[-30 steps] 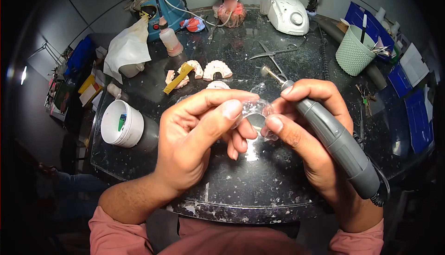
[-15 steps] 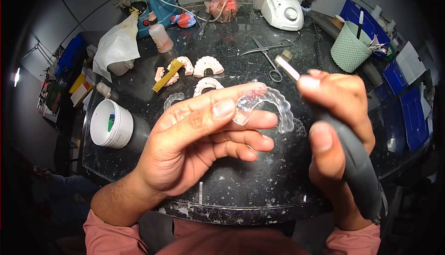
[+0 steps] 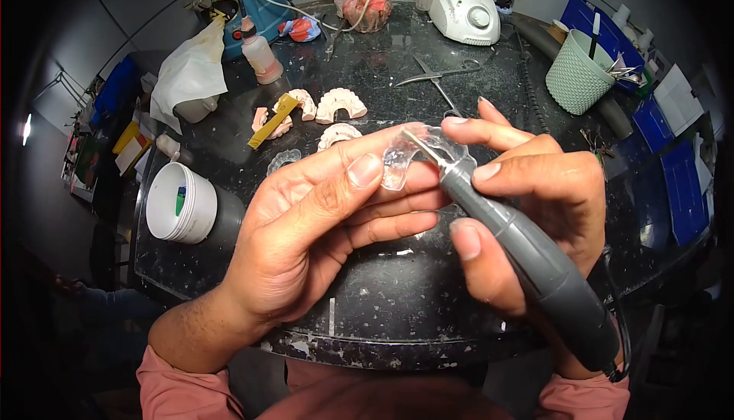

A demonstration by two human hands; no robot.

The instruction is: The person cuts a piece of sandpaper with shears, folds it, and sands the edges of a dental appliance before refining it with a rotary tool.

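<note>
My left hand [image 3: 321, 214] pinches one end of a clear, arch-shaped dental aligner [image 3: 396, 169] between thumb and fingers, holding it over the middle of the dark table. My right hand [image 3: 535, 191] grips a grey rotary handpiece [image 3: 527, 244] with a cable at its rear end. The handpiece's thin tip points up and left and lies across the aligner; whether it touches the plastic is unclear. Part of the aligner's right side is hidden behind the handpiece and fingers.
Dental casts [image 3: 341, 105] with a yellow strip [image 3: 273, 121] lie behind my left hand. Scissors [image 3: 436, 80], a white control box [image 3: 464, 12] and a bottle [image 3: 261, 57] are farther back. A white tub [image 3: 182, 206] stands left, a green basket [image 3: 579, 76] right.
My right hand has moved left and turned the handpiece, bringing its tip over the aligner. The light-coloured piece at the right fingertips no longer shows. The aligner has shifted slightly left and up.
</note>
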